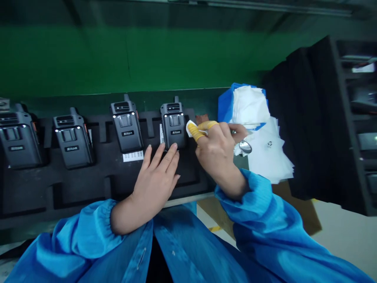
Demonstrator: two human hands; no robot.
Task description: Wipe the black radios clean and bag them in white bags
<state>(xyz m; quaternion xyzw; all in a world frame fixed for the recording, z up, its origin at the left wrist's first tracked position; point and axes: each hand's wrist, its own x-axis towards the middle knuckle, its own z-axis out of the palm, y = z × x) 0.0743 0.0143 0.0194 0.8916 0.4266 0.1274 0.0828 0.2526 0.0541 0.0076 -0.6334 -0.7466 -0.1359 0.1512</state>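
My left hand [157, 177] lies flat with its fingers stretched out, the tips at the lower edge of the rightmost walkie-talkie [173, 131]. This radio is black, labelled "Riton", and lies with its clip side up in a black foam tray [123, 181]. Just right of it, my right hand [219, 151] pinches a small folded white wipe [190, 127]. Yellow finger covers [196, 131] sit on some of its fingers. More of the same radios lie to the left: one [126, 125] beside a white label [133, 156], another [73, 139], and one [19, 137] at the far left.
A blue box [225, 104] of white wipes [250, 106] stands behind my right hand. White plastic bags [269, 153] and a round shiny disc [245, 147] are beside it. Stacked black foam trays [315, 118] rise at the right. A green panel [129, 59] runs along the back.
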